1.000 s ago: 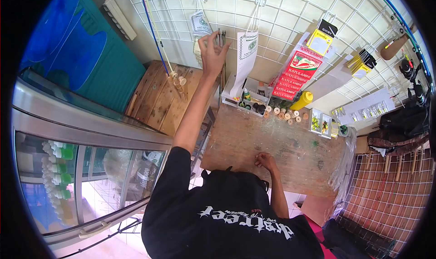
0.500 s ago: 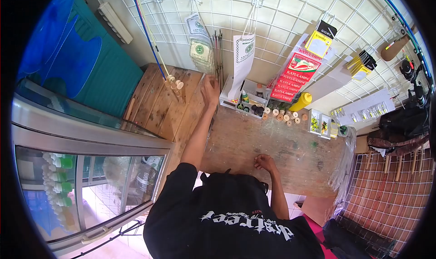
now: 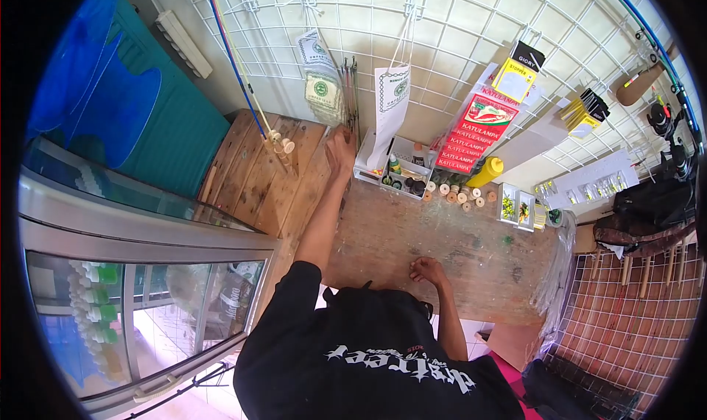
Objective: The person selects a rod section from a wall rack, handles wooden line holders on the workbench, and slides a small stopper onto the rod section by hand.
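Observation:
My left hand [image 3: 340, 152] reaches to the back of the workbench, by the left end of a white divided organizer box [image 3: 368, 175]. Its fingers point toward the lower ends of several thin upright rods [image 3: 351, 89] and partly hide each other. Whether they grip anything I cannot tell. Just above hangs a bundle of clear packets with green round labels [image 3: 322, 89]. Near the front edge of the wooden bench top [image 3: 412, 228], my right hand [image 3: 427, 270] rests with its fingers curled in and nothing visible in them.
Wooden spools [image 3: 462, 198] and a yellow bottle [image 3: 486, 172] stand along the back. Red KATULAMPA packets [image 3: 471, 133] hang from the white wire grid [image 3: 456, 22]. Small trays [image 3: 515, 206] sit on the right. At left are a bamboo spool holder [image 3: 281, 144] and a glass cabinet [image 3: 147, 236].
The camera view has shifted slightly, so the bench sits a little lower. My left hand stays by the rods with its fingers slightly more bent. My right hand looks more curled.

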Action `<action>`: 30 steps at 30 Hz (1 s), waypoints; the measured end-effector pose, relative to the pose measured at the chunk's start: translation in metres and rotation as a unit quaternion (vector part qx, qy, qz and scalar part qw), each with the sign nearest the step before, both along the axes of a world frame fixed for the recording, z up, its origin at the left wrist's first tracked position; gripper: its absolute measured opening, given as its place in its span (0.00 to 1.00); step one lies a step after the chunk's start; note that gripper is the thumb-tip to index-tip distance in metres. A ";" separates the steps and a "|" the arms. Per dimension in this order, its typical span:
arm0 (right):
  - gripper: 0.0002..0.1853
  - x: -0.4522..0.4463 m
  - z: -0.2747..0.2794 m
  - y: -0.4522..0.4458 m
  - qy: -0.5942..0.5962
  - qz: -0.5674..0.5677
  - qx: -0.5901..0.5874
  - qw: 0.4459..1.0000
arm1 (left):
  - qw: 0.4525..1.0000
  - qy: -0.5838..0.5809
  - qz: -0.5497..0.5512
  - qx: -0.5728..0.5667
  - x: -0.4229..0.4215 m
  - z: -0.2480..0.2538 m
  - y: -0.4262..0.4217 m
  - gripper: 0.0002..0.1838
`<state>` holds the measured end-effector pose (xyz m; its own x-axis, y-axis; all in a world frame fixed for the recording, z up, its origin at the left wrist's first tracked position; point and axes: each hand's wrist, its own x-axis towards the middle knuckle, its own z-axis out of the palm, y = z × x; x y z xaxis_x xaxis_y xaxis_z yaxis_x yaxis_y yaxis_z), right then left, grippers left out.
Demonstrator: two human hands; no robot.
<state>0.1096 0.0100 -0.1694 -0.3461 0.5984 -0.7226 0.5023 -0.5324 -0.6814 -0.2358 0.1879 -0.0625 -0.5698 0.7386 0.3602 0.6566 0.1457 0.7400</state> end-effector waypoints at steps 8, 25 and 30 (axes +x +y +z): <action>0.11 0.000 0.000 0.001 -0.007 -0.015 -0.011 1.000 | 1.000 0.013 0.016 0.013 0.001 0.000 0.005 0.06; 0.12 -0.002 0.007 0.003 0.010 -0.001 -0.005 1.000 | 0.998 0.025 0.007 0.049 -0.006 -0.015 0.010 0.05; 0.10 -0.019 -0.018 0.022 -0.080 0.199 0.290 0.933 | 0.999 0.026 0.016 0.027 -0.004 -0.014 0.010 0.04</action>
